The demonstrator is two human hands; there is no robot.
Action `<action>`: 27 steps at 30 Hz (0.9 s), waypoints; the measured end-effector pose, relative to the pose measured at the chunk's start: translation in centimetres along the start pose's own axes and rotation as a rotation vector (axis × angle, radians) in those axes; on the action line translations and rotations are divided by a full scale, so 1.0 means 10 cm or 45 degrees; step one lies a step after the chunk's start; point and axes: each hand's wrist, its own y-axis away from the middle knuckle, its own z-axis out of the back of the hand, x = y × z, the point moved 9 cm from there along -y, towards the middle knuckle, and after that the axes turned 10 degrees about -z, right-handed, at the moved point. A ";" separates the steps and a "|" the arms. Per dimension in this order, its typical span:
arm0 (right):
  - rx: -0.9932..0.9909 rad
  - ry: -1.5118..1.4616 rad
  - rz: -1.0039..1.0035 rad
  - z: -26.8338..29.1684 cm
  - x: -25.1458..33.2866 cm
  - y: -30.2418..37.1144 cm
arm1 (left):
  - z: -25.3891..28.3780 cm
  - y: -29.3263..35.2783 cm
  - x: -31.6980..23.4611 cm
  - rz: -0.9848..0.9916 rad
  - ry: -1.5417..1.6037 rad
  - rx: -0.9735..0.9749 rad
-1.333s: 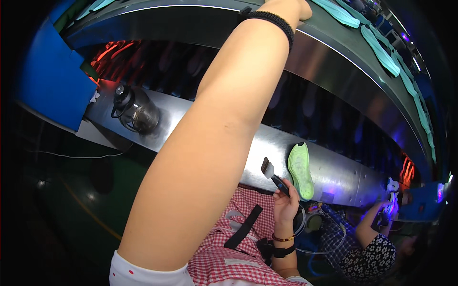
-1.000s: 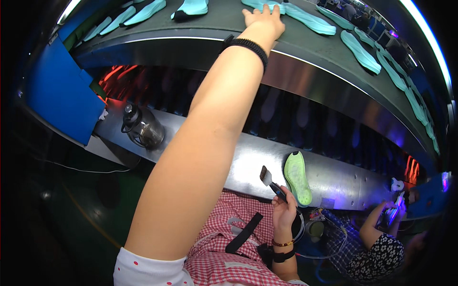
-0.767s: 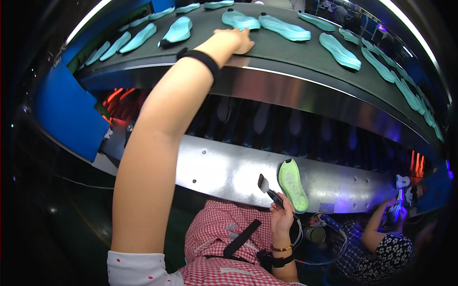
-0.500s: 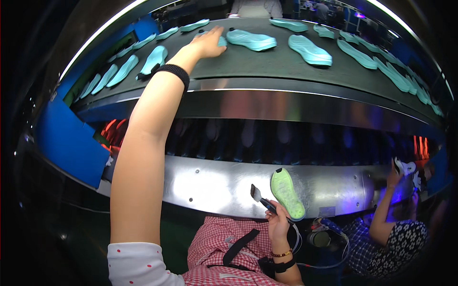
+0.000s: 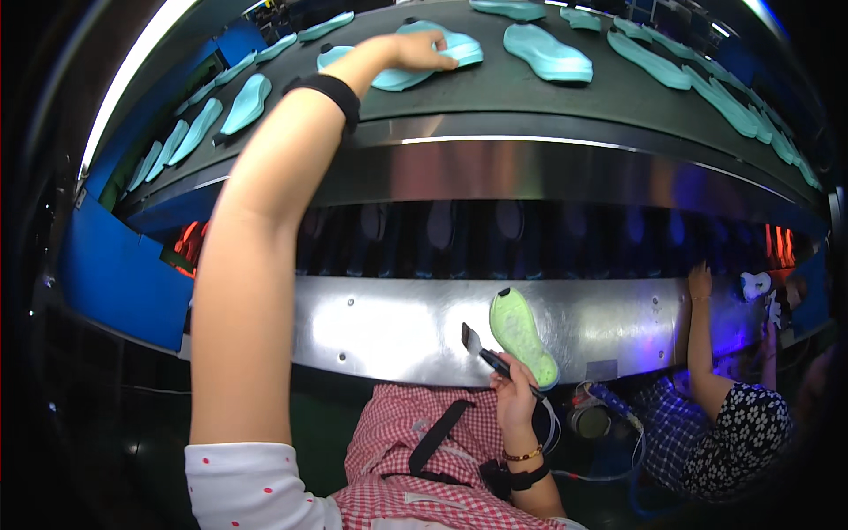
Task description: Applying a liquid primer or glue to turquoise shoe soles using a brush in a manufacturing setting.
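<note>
My left hand (image 5: pixel 422 51) reaches out to the dark belt and is closed around the heel end of a turquoise shoe sole (image 5: pixel 463 46). Under my left wrist and forearm, partly covered, lies another turquoise sole (image 5: pixel 402 79). Low in front of my body, my right hand (image 5: pixel 515 397) grips a flat brush (image 5: pixel 488 357) by its dark handle, bristles pointing up and left. Beside the brush, a light green shoe sole (image 5: pixel 523 331) rests upside up on the metal ledge (image 5: pixel 406 331), its lower end close to my right fingers.
More turquoise soles (image 5: pixel 548 53) lie spread along the belt (image 5: pixel 495 102), left and right. Below its metal edge is a dark slot with shoe shapes and orange-glowing ends. At right, a co-worker's arm (image 5: pixel 700 327) reaches over the ledge. A round container (image 5: pixel 590 422) and tubing sit near my right hand.
My left hand has moved right, from over one turquoise sole to the neighbouring one, and closed on it. My right hand keeps the brush. The co-worker's hand has left the white shoe. The view has shifted slightly.
</note>
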 end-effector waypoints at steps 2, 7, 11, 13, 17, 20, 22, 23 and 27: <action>0.001 -0.016 0.023 0.03 0.03 0.03 | 0.06 0.22 -0.24 -0.015 -0.066 -0.040; 0.052 -0.025 0.053 -0.01 0.08 0.10 | 0.25 1.09 -0.16 0.065 -0.370 -0.296; 0.089 0.136 0.223 -0.06 0.38 0.18 | 0.33 1.86 -0.29 -0.191 -0.120 -0.870; 0.057 0.103 0.237 -0.03 0.44 0.20 | 0.35 2.44 -0.44 -0.315 0.081 -1.352; 0.075 0.192 0.187 -0.13 0.42 0.24 | -0.35 3.10 -0.09 0.233 1.424 -1.836; 0.070 0.202 0.198 -0.21 0.46 0.29 | -0.88 2.93 -0.35 0.081 2.296 -0.811; 0.073 0.182 0.202 -0.25 0.48 0.33 | -1.29 3.18 -0.39 -0.350 2.765 -0.386; 0.043 0.174 0.219 -0.23 0.49 0.33 | -1.38 3.31 -0.55 0.005 2.375 -0.749; -0.043 0.244 0.298 -0.28 0.45 0.32 | -2.35 3.66 -1.39 -0.007 3.484 -0.165</action>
